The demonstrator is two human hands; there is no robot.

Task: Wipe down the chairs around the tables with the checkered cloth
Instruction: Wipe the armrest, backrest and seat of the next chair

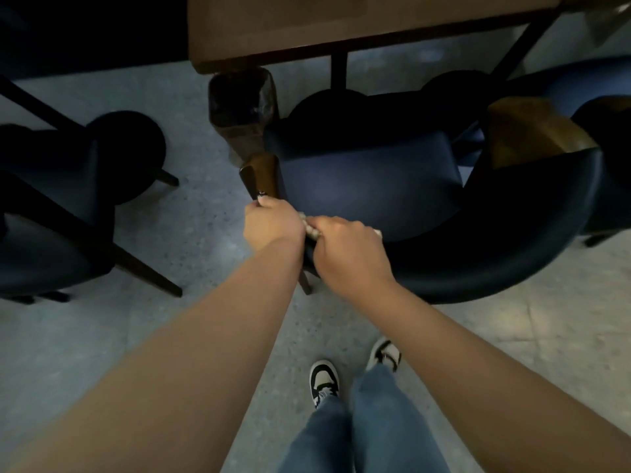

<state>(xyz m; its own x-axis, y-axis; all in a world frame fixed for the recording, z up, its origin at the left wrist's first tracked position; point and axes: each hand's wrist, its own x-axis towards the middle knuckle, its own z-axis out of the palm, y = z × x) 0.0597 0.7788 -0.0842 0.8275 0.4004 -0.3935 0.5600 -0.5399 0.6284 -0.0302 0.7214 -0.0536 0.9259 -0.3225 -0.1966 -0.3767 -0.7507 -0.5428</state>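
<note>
1. The left hand is curled around the rear end of the wooden armrest on the left side of a dark blue chair, fingers wrapped over the wood where it meets the padded back.
2. The right hand sits just beside the left, its fingers clenched on the checkered cloth, pressing it onto the top of the chair's curved backrest at its left end.
3. Only a small strip of the cloth shows, bunched between the two hands, with another pale corner peeking out past the right hand's knuckles; its pattern is hard to make out.
4. The chair faces away from the person, its seat pushed toward the near edge of the wooden counter at the top of the view. The seat's front lies in shadow under that edge.
5. The chair's second armrest shows on the right side, wooden like the first.
6. A dark bin with a glossy liner stands on the floor below the counter's near left corner, just beside the chair's left armrest.
7. Another blue chair stands well apart at the left on the speckled grey floor, and part of a further blue seat shows at the right edge.
8. The person's jeans and two black-and-white sneakers are visible at the bottom, behind the chair.
</note>
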